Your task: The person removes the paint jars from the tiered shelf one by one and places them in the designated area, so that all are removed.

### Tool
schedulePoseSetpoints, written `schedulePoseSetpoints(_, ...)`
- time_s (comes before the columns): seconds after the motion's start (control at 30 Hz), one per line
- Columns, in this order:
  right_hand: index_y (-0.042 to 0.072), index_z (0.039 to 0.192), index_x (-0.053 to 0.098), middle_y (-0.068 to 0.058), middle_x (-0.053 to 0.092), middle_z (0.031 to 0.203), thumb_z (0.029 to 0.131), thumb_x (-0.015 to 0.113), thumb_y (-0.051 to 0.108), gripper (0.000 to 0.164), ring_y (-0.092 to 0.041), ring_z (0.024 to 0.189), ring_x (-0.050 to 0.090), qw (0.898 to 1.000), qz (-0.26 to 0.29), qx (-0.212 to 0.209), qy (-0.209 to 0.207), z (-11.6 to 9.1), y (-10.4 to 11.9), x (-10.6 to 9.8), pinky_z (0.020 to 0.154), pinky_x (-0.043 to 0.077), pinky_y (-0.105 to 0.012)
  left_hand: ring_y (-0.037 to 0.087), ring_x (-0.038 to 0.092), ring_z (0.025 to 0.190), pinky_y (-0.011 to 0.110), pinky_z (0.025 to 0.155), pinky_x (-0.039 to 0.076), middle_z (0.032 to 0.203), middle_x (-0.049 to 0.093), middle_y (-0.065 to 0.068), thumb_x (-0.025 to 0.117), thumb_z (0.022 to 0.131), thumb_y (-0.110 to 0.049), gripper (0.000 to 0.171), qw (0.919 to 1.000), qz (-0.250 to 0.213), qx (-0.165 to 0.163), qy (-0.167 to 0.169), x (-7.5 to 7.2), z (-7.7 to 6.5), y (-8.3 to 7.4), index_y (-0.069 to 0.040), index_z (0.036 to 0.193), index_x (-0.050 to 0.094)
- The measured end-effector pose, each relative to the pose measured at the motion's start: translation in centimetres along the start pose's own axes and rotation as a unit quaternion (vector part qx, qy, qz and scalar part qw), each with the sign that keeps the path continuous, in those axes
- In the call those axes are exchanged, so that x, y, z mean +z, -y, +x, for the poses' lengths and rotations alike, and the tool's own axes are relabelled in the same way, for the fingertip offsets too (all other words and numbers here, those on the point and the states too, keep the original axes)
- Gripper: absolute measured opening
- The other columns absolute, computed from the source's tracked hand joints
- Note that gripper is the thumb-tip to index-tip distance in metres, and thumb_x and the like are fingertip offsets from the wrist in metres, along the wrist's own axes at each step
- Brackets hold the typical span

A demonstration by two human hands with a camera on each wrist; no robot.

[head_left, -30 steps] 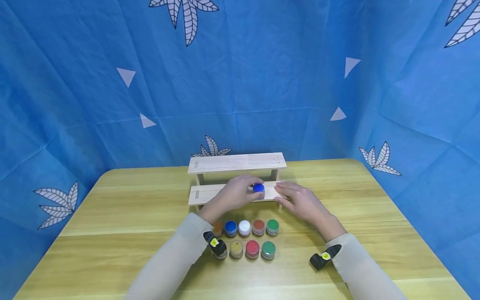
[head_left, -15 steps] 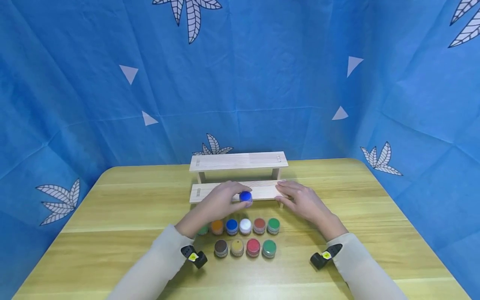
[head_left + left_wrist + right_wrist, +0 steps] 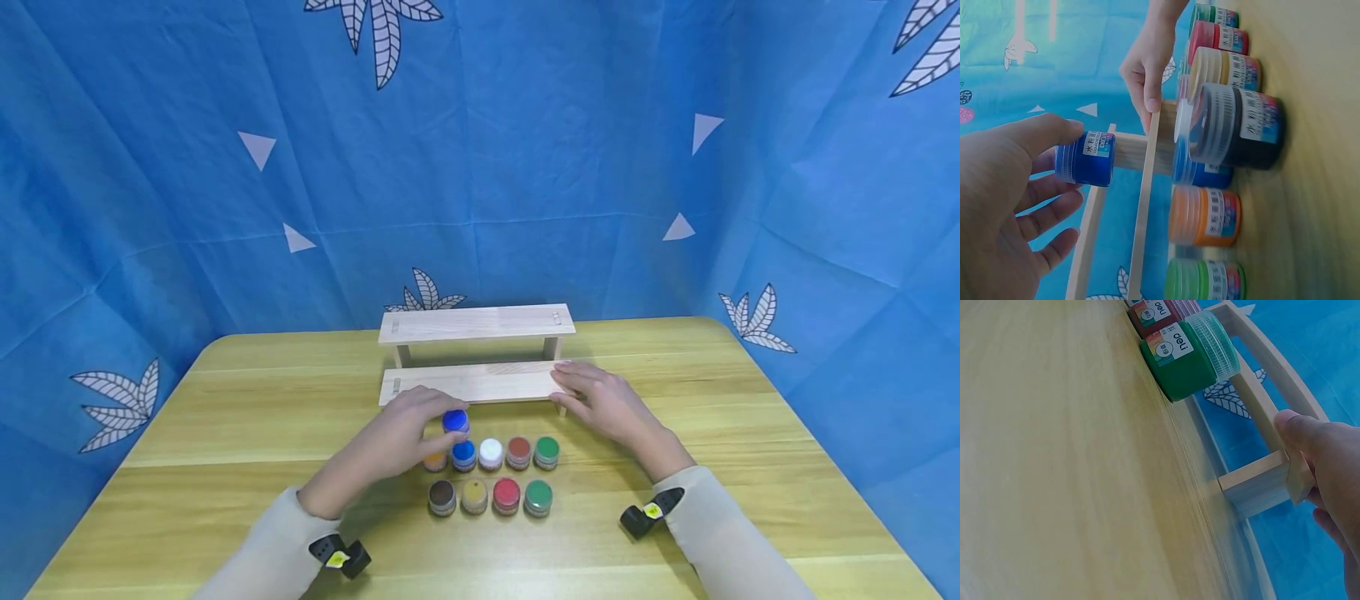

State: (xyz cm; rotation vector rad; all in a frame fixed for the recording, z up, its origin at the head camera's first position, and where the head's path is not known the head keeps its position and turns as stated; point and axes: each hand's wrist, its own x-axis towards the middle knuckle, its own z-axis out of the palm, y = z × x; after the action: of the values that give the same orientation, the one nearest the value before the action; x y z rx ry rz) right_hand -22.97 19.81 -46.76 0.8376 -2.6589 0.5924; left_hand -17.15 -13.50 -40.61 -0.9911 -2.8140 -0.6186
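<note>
My left hand (image 3: 401, 429) pinches a dark blue paint jar (image 3: 1094, 159) between thumb and fingers, in front of the lower board of a two-step wooden rack (image 3: 480, 382). In the left wrist view the jar is up off the table, its other fingers spread below. My right hand (image 3: 607, 404) grips the right end of the rack's lower board, thumb on the front edge in the right wrist view. Below the held jar stand an orange jar (image 3: 1204, 215), another blue jar (image 3: 463, 453) and a white jar (image 3: 491, 453).
A brown-red jar (image 3: 518, 452) and a green jar (image 3: 547, 452) continue the back row. The front row has a black jar (image 3: 442, 497), a yellow jar (image 3: 474, 495), a red jar (image 3: 506, 495) and another green jar (image 3: 537, 497). A blue curtain (image 3: 525, 167) hangs behind the wooden table (image 3: 675, 367).
My left hand has carried the blue jar left and toward me, from over the rack's lower board to in front of it. My right hand has stayed at the board's right end.
</note>
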Motion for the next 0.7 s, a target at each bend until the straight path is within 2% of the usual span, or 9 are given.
schedulePoseSetpoints(0.13,0.01,0.131,0.063,-0.006,0.059,0.134,0.094,0.066,0.036,0.045,-0.028,0.126,0.053,1.0,0.001,0.0,0.001,-0.1,0.0,0.0,0.105,0.041,-0.047,0.021,0.058,0.115,0.047,0.101,0.043,0.12,0.066,-0.001,0.069,0.09,-0.042,0.042,0.9999,0.005,0.0,-0.012,-0.3,-1.3,0.3,-0.017,0.124,0.067)
schedulePoseSetpoints(0.5,0.01,0.132,0.063,-0.007,0.059,0.135,0.094,0.066,0.036,0.046,-0.028,0.126,0.053,1.0,0.003,-0.003,-0.001,-0.1,0.0,0.0,0.105,0.041,-0.047,0.017,0.059,0.106,0.043,0.093,0.049,0.113,0.067,-0.004,0.072,0.088,-0.038,0.039,0.9997,0.022,0.0,-0.014,-0.3,-4.6,1.1,-0.016,0.121,0.068)
schedulePoseSetpoints(0.7,0.01,0.131,0.063,-0.007,0.059,0.135,0.094,0.066,0.037,0.046,-0.028,0.125,0.053,1.0,0.001,-0.002,-0.002,0.0,0.0,0.0,0.105,0.041,-0.046,0.017,0.06,0.106,0.044,0.093,0.05,0.113,0.067,-0.004,0.073,0.088,-0.037,0.037,0.9998,0.013,-0.001,-0.016,-0.2,-6.0,1.7,-0.017,0.12,0.069)
